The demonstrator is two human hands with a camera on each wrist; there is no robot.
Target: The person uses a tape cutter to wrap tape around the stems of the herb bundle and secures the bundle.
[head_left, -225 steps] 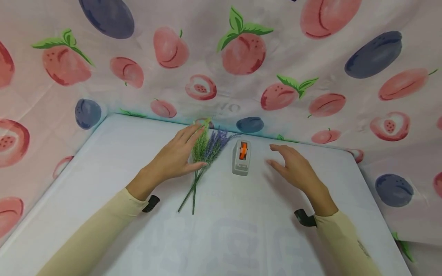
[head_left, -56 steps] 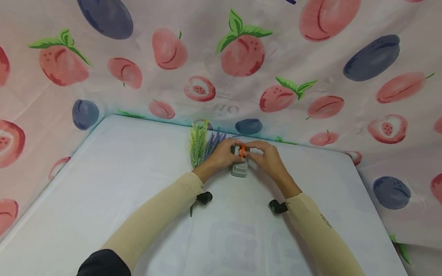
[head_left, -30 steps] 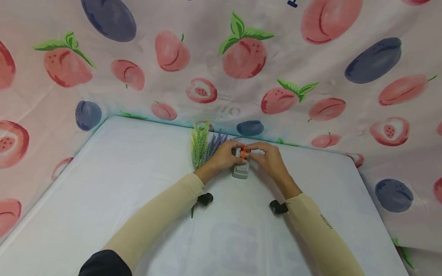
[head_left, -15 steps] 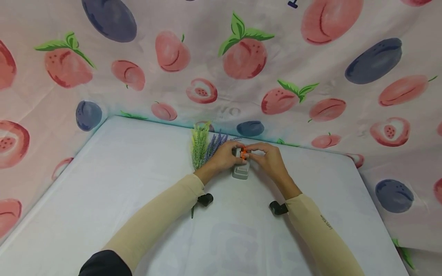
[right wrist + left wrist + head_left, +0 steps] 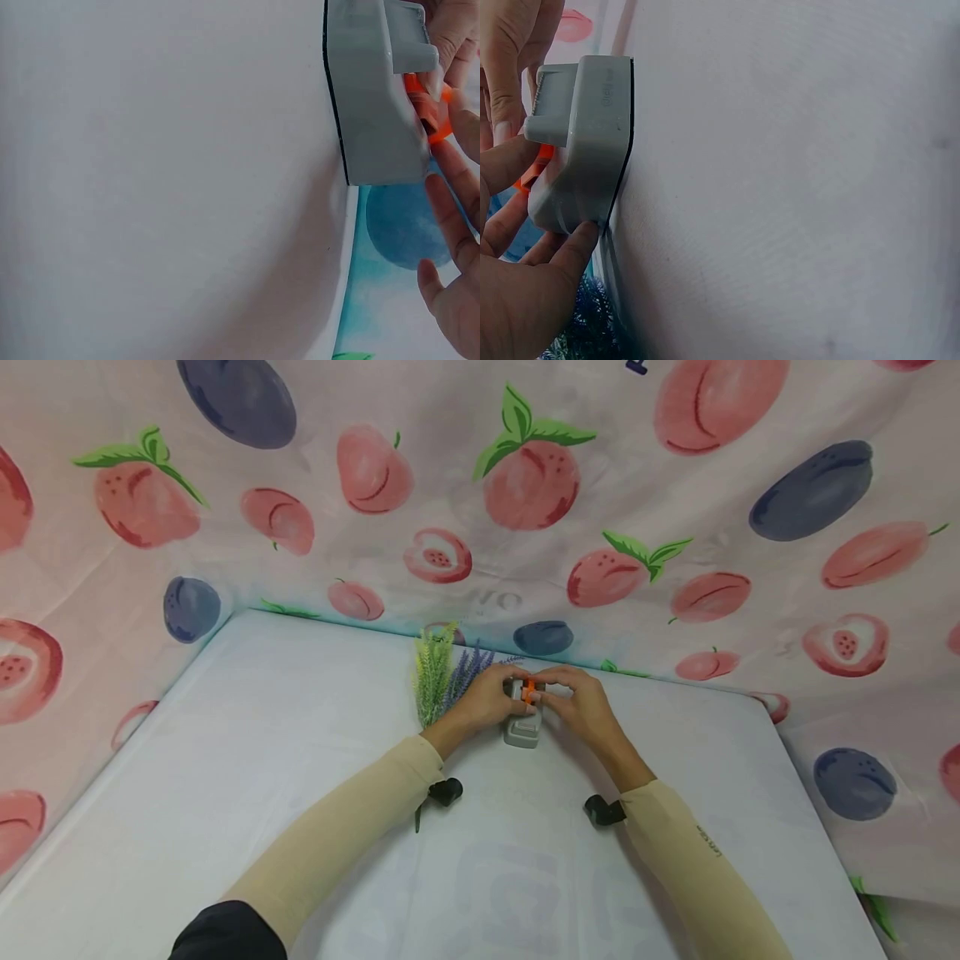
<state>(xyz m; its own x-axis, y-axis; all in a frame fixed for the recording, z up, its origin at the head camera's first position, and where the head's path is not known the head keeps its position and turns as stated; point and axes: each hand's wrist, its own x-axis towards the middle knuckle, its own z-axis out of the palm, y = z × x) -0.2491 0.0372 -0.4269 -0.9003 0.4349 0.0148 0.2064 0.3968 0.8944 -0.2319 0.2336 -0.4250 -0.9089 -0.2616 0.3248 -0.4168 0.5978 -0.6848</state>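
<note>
A grey tape dispenser (image 5: pixel 522 732) stands on the white table with an orange tape wheel (image 5: pixel 528 692) at its slot. My left hand (image 5: pixel 486 697) holds the dispenser's left side, its thumb beside the wheel. In the left wrist view, fingertips touch the dispenser's grey wall (image 5: pixel 600 157). From the right, my right hand (image 5: pixel 583 703) pinches the orange wheel between thumb and fingers. The right wrist view shows the wheel (image 5: pixel 435 112) partly covered by both hands, so how far it sits in the slot cannot be told.
Artificial flower stems, one yellow-green (image 5: pixel 431 681) and one purple (image 5: pixel 467 677), lie left of the dispenser, partly under my left arm. Behind the white table (image 5: pixel 510 860) hangs a fruit-print cloth (image 5: pixel 480 468), close to the table's back edge.
Several seconds ago both hands were apart, left over the flowers and right beside the dispenser. They have since come together at the dispenser and wheel. Over the last second they barely move.
</note>
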